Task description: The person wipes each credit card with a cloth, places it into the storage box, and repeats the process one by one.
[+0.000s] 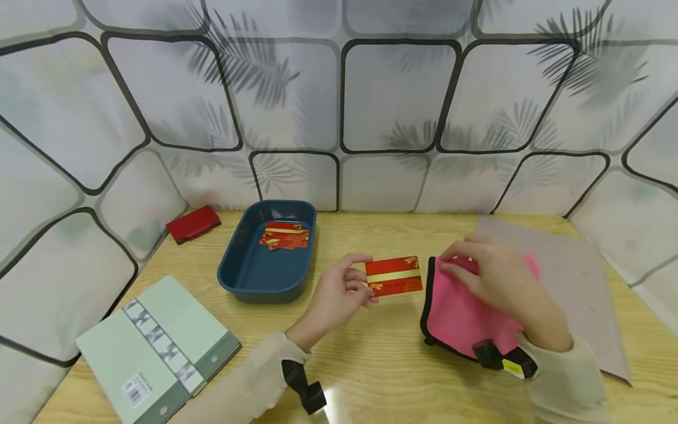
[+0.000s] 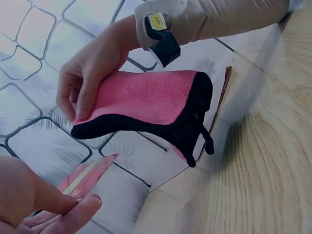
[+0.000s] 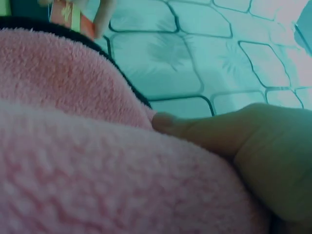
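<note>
My left hand (image 1: 336, 294) pinches a red card with a gold stripe (image 1: 394, 275) by its left end, thumb and fingers on it, above the table. To the right, my right hand (image 1: 505, 288) grips the top edge of a pink fleecy cloth piece with black edging (image 1: 466, 315). Seen from the left wrist, the pink piece (image 2: 146, 95) hangs folded or doubled from the right hand (image 2: 95, 70), with a short black tab at one corner. The card (image 2: 85, 178) is apart from it. Whether the pink piece is a pouch or a cloth I cannot tell.
Several similar red cards (image 1: 283, 235) lie inside a blue tray (image 1: 228, 274). Behind it on the left is a red wallet-like case (image 1: 193, 224). A pale green binder or book (image 1: 180, 315) lies front left. A greyish-pink flat board (image 1: 577, 282) lies under the right arm.
</note>
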A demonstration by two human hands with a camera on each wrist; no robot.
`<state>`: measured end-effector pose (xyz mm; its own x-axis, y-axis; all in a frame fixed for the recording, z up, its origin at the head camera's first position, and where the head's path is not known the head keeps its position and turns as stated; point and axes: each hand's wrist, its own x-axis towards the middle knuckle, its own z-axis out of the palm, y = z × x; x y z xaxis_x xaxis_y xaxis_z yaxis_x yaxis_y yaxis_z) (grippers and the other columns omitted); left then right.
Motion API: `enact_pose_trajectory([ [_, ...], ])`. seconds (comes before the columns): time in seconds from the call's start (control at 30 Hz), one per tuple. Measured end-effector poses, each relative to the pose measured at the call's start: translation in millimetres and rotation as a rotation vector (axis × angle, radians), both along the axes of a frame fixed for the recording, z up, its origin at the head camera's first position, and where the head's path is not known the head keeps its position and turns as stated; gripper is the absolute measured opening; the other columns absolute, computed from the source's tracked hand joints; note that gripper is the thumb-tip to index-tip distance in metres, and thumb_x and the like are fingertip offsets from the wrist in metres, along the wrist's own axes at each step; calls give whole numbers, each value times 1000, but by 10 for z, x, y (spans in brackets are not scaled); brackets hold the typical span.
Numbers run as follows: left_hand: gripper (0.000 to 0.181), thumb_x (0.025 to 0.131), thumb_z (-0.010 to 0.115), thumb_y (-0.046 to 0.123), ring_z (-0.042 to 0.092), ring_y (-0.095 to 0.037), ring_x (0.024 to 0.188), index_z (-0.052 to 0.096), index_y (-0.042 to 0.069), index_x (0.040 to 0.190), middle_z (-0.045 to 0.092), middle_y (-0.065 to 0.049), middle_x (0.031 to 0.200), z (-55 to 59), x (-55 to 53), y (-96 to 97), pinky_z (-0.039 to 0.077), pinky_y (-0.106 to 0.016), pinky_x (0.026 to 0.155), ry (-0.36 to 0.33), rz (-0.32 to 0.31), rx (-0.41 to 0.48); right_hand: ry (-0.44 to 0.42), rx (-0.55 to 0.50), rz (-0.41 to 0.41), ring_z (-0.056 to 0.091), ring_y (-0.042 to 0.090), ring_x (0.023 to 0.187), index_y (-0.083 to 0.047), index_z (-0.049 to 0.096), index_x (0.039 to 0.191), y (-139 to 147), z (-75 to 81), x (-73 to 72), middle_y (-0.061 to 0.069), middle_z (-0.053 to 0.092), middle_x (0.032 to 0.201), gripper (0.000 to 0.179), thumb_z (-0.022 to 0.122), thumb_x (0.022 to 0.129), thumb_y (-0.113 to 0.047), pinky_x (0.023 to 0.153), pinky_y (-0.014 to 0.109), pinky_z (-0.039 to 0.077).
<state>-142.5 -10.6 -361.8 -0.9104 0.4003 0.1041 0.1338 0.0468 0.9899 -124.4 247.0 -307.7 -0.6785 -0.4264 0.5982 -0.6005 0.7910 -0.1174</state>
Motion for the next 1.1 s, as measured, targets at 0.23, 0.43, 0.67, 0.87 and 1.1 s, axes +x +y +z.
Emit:
enact_pose_trajectory([
  [0.23, 49, 84, 55, -18, 68, -30, 73, 53, 1, 130, 60, -21, 91, 21, -2, 37, 60, -36, 67, 27, -49, 1, -95, 11, 116, 50, 2, 63, -18, 71, 86, -310, -99, 0, -10, 58, 74, 14, 80, 76, -14, 56, 20, 43],
  [0.43, 49, 85, 53, -18, 68, -22, 72, 52, -1, 130, 65, -25, 96, 61, 43, 61, 60, -35, 68, 33, -126, 4, -141, -23, 207, 46, -1, 62, -16, 70, 85, -474, -169, 30, -10, 55, 73, 12, 79, 77, -12, 54, 15, 42],
  [0.67, 49, 85, 49, -20, 66, -22, 73, 50, -1, 130, 60, -23, 95, 48, 72, 84, 60, -36, 68, 57, -159, 30, -75, -54, 225, 43, -1, 58, -17, 68, 82, -495, -216, 24, -10, 50, 71, 16, 81, 74, -10, 52, 14, 39],
  [0.87, 46, 84, 50, -20, 64, -22, 69, 48, -3, 127, 54, -11, 86, 25, 73, 59, 59, -42, 65, 45, -201, 89, -79, -98, 250, 40, -2, 58, -18, 69, 80, -496, -235, 23, -10, 47, 70, 18, 83, 72, -10, 50, 12, 36],
  [1.1, 43, 85, 48, -19, 63, -13, 67, 43, -5, 126, 48, -3, 82, 20, 56, 15, 59, -37, 61, 17, -247, 138, -69, -103, 229, 41, -1, 59, -18, 69, 81, -452, -210, 20, -11, 48, 70, 19, 83, 71, -10, 51, 13, 37],
])
